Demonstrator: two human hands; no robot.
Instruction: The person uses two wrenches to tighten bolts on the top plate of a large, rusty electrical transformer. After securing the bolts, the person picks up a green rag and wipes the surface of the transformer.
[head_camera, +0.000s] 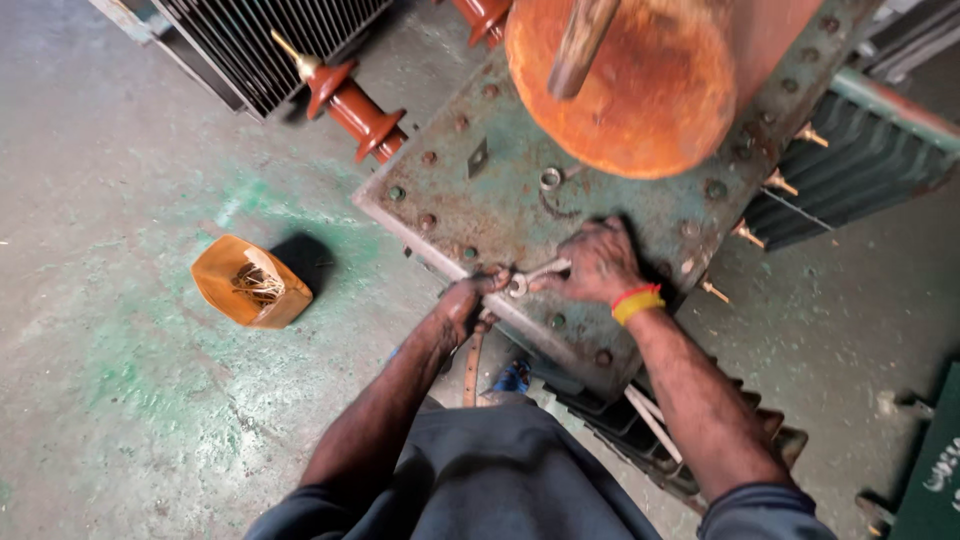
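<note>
Spanner (537, 276), stiff steel, likely slick, sits on a lid (470, 200) edge bolt; right hand (600, 262) fingers grip its three-o'clock end, left hand (468, 297) fingers pinch the nine-o'clock head.

Small silvery spanner (535, 275) lies flat on rusty green lid's (480, 205) edge.

Right hand (600, 262) grips a spanner (535, 277) on the green cover plate (480, 205); left hand (468, 297) steadies beneath.

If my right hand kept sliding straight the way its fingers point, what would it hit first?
The right hand points left along the spanner, so it would probably first meet the left hand at the bolt on the lid's edge, though depth is unclear.
</note>
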